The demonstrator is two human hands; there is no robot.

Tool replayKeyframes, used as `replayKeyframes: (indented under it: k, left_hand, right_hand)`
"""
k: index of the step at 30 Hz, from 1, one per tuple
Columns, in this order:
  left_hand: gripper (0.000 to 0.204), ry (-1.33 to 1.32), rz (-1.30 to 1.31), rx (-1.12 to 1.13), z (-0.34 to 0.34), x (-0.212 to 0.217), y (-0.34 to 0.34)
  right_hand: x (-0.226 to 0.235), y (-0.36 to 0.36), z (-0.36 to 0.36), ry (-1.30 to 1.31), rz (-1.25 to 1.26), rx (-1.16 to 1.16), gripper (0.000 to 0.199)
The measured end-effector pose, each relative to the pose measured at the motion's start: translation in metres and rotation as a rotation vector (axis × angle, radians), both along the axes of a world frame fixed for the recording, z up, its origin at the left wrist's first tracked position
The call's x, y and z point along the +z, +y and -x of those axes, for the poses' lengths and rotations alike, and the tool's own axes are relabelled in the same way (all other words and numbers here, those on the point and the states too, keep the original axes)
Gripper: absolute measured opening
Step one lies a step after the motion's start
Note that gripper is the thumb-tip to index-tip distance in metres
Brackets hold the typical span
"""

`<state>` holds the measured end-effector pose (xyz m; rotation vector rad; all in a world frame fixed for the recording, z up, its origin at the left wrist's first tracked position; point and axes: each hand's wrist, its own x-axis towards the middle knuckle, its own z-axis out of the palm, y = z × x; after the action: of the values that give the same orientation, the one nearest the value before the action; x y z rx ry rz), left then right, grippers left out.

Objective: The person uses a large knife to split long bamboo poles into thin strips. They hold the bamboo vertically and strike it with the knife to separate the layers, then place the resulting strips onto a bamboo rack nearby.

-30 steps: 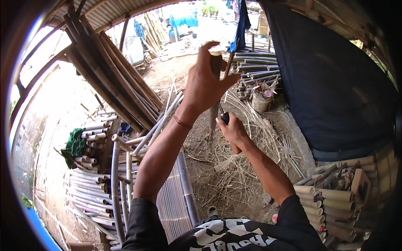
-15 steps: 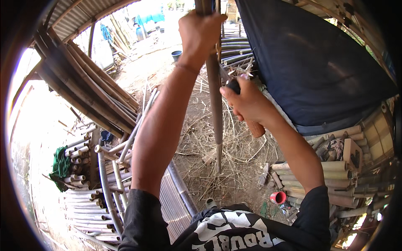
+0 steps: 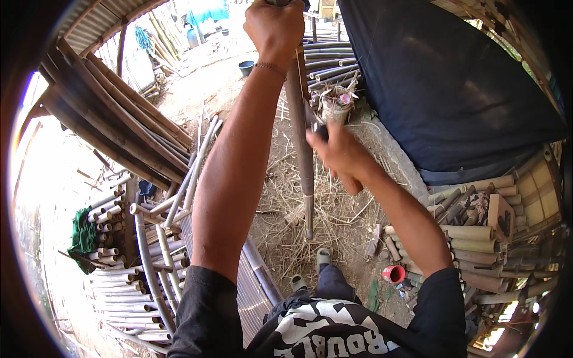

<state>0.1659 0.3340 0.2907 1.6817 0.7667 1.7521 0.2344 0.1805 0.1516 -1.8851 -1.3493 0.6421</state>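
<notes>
At the top of the view my left hand (image 3: 274,31) is closed high up around a long brown bamboo pole (image 3: 300,140). The pole hangs down nearly upright and narrows to a pale, thin lower end. To its right, my right hand (image 3: 343,154) grips a knife, with the brown wooden handle (image 3: 352,185) showing below the fist. The knife's blade (image 3: 310,113) lies along the pole's right side; whether its edge touches the pole I cannot tell.
Pale shavings (image 3: 280,197) litter the ground. Beyond my right hand stands a debris-topped stump (image 3: 335,110). A dark tarp (image 3: 441,89) hangs at right, above stacked bamboo (image 3: 471,232) and a red cup (image 3: 393,274). Left are a bamboo rack (image 3: 149,256) and leaning poles (image 3: 113,119).
My left hand has moved up and slightly left with the pole. My right hand sits a little lower, still gripping the knife. My feet and the stump show more now.
</notes>
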Motion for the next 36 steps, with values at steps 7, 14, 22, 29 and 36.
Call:
replayKeyframes:
  k: [7,14,22,29,36]
  left_hand:
    - [0.047,0.261,-0.152,-0.231,0.012,-0.052,0.029]
    - [0.033,0.184,-0.119,-0.517,0.003,-0.066,0.034]
    - [0.029,0.032,0.285,-0.648,-0.074,-0.162,0.068]
    - [0.020,0.050,0.408,-0.526,-0.130,-0.170,0.091]
    - [0.018,0.038,0.475,-0.344,-0.150,-0.179,0.105]
  right_hand:
    - [-0.017,0.004,-0.016,0.084,0.224,-0.009,0.035]
    - [-0.010,0.012,-0.046,-0.220,0.096,0.089,0.037]
    - [-0.068,0.070,-0.123,-0.047,0.282,0.067,0.031]
    - [-0.075,0.097,-0.151,-0.411,0.330,0.063,0.030]
    - [-0.082,0.104,-0.166,0.106,0.384,0.120,0.036]
